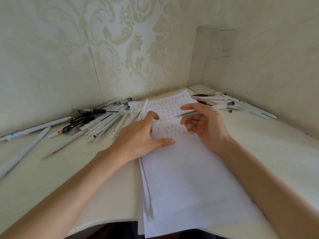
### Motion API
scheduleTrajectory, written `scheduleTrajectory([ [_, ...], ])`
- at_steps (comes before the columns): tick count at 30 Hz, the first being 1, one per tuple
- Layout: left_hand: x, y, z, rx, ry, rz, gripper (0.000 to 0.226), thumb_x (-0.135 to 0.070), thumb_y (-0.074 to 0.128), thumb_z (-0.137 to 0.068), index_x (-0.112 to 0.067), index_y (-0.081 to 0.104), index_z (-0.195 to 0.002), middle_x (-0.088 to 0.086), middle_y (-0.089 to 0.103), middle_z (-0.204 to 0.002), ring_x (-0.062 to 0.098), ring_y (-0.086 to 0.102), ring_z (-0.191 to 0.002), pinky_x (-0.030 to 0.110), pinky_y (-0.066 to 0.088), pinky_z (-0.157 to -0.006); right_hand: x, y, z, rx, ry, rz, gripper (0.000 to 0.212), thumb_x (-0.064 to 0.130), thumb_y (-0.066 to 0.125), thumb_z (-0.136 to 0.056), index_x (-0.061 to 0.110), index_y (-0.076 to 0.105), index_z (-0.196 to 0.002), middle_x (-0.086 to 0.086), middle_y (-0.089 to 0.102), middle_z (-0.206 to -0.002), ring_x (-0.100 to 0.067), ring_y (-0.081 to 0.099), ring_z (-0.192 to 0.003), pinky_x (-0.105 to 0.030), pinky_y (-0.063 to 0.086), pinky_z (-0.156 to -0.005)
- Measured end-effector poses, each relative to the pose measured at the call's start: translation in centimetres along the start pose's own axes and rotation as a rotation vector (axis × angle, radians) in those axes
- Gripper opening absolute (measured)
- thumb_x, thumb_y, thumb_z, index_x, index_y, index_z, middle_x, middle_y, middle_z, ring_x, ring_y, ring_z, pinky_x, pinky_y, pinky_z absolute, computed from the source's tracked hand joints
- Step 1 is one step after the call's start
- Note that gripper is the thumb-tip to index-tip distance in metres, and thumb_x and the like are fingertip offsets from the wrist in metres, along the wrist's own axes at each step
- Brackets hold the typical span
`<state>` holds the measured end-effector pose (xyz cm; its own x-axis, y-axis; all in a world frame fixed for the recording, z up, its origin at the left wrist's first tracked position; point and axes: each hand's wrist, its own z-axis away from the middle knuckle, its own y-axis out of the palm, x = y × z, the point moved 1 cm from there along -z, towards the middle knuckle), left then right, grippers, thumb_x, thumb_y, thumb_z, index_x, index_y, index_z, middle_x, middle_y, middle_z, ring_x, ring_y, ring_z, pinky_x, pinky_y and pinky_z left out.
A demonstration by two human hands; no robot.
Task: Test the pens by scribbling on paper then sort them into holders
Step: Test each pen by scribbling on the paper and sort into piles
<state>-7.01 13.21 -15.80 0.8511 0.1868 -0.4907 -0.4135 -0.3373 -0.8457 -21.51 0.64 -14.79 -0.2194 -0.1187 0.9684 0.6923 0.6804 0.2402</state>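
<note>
**Entry: pen in hand [198, 112], test-and-sort stage**

**Hazards, as judged**
- The grip is light and sits near mid-barrel. A slip would drop the pen among the others, and it could no longer be told apart from them.
- The paper [181, 169] is a loose stack with its near end overhanging the near edge of the tabletop [86, 178]. A hard scribble could skew the sheets or push them off if they are not steadied.
- The two lots of pens lie close to the sheet's far end, so a sweep of either wrist could mix them.
- No holders are in view, so sorting by lot alone invites error.

**Appearance**
- The pen is slim, with a pale translucent barrel and a darker grey end to the right.
- It is blurred, and whether it is capped cannot be told.

**Location**
- It is held above the far half of the paper, nearly level and clear of the sheet.

**Hands**
- Right hand [205, 125]: the fingers are curled about the barrel and hold it loosely.
- Left hand [138, 135]: it holds nothing. The fingers are spread and arched, with the thumb and fingertips at the sheet's left side, seemingly steadying it.

**Associated stock**
- Paper: white, with rows of small test marks [165, 107] across its far end and the near part blank.
- Left pile [100, 121]: many white and black pens heaped near the far edge, left of the paper.
- Right group [245, 106]: fewer pens, by the far right corner.
- White pen [144, 107]: it lies over the sheet's far left corner.
</note>
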Motion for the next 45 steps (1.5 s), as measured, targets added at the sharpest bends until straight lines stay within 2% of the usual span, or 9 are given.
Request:
scheduleTrajectory([
  [3,0.9,-0.2,1.2,0.036,0.057,-0.192,0.076,-0.077,0.052,-0.063,-0.033,0.041,-0.123,-0.018,0.038,-0.088,0.007,0.04,-0.093,0.027,0.032,-0.077,-0.1,0.0,0.1,0.001,-0.034,0.123,0.022,0.022,0.056,-0.092,0.004,0.065,-0.085,-0.012,0.069,-0.074,-0.016,0.059,-0.059,-0.023,0.044,-0.052],
  [5,1.2,0.2,1.7,0.017,0.088,-0.164,0.069,-0.076,0.051,-0.064,-0.034,0.046,-0.118,-0.023,0.035,-0.082,0.005,0.034,-0.091,0.026,0.029,-0.081,-0.4,0.7,0.4,-0.049,-0.057,0.332,0.024,0.026,0.067,-0.086,0.008,0.059,-0.073,-0.005,0.067,-0.065,-0.01,0.054,-0.052,-0.021,0.04,-0.052],
  [8,1.3,0.6,1.5,-0.007,0.083,-0.123,0.061,-0.075,0.054,-0.065,-0.035,0.049,-0.112,-0.026,0.034,-0.077,0.006,0.035,-0.084,0.028,0.027,-0.077,-0.8,1.7,1.0,-0.094,-0.053,0.531,0.033,0.028,0.073,-0.081,0.014,0.047,-0.065,0.0,0.057,-0.052,-0.006,0.042,-0.043,-0.017,0.034,-0.044],
  [13,0.9,0.8,1.4,-0.062,0.067,-0.146,0.054,-0.072,0.052,-0.068,-0.034,0.049,-0.108,-0.024,0.035,-0.074,0.007,0.037,-0.082,0.028,0.024,-0.074,-1.7,2.3,1.0,-0.138,-0.119,0.81,0.034,0.015,0.063,-0.082,0.015,0.037,-0.06,0.004,0.035,-0.052,-0.006,0.029,-0.047,-0.018,0.025,-0.044],
  [20,0.8,1.0,1.5,-0.065,0.051,-0.151,0.054,-0.071,0.049,-0.068,-0.035,0.049,-0.109,-0.019,0.037,-0.075,0.007,0.037,-0.083,0.027,0.023,-0.073,-2.1,2.3,0.8,-0.143,-0.142,0.796,0.026,0.011,0.06,-0.08,0.012,0.042,-0.061,0.004,0.046,-0.045,-0.007,0.035,-0.044,-0.019,0.03,-0.044],
  [25,0.8,1.1,1.5,-0.051,0.047,-0.161,0.054,-0.071,0.049,-0.07,-0.037,0.049,-0.112,-0.015,0.042,-0.085,0.006,0.037,-0.086,0.026,0.022,-0.074,-2.1,2.4,0.7,-0.151,-0.149,0.826,0.027,0.009,0.059,-0.079,0.013,0.038,-0.063,-0.001,0.036,-0.055,-0.01,0.03,-0.052,-0.026,0.026,-0.049],
  [36,0.7,1.0,1.7,-0.048,0.045,-0.167,0.052,-0.07,0.051,-0.072,-0.037,0.049,-0.113,-0.015,0.042,-0.088,0.005,0.036,-0.087,0.026,0.022,-0.073,-2.1,2.4,0.9,-0.134,-0.136,0.803,0.026,0.009,0.059,-0.079,0.012,0.039,-0.063,-0.003,0.036,-0.055,-0.012,0.032,-0.053,-0.027,0.027,-0.051],
  [39,0.8,1.0,1.7,-0.05,0.052,-0.173,0.053,-0.07,0.05,-0.072,-0.037,0.049,-0.113,-0.015,0.044,-0.089,0.005,0.037,-0.087,0.026,0.022,-0.072,-2.1,2.4,0.8,-0.139,-0.152,0.813,0.029,0.007,0.059,-0.079,0.013,0.036,-0.062,0.003,0.031,-0.053,-0.01,0.028,-0.053,-0.025,0.025,-0.049],
  [45,0.7,0.9,1.7,-0.043,0.048,-0.17,0.053,-0.07,0.051,-0.073,-0.037,0.049,-0.114,-0.015,0.045,-0.09,0.005,0.037,-0.086,0.026,0.021,-0.069,-2.2,2.4,0.8,-0.114,-0.132,0.806,0.031,0.01,0.06,-0.079,0.015,0.037,-0.06,0.004,0.038,-0.047,-0.01,0.033,-0.047,-0.022,0.029,-0.045],
])
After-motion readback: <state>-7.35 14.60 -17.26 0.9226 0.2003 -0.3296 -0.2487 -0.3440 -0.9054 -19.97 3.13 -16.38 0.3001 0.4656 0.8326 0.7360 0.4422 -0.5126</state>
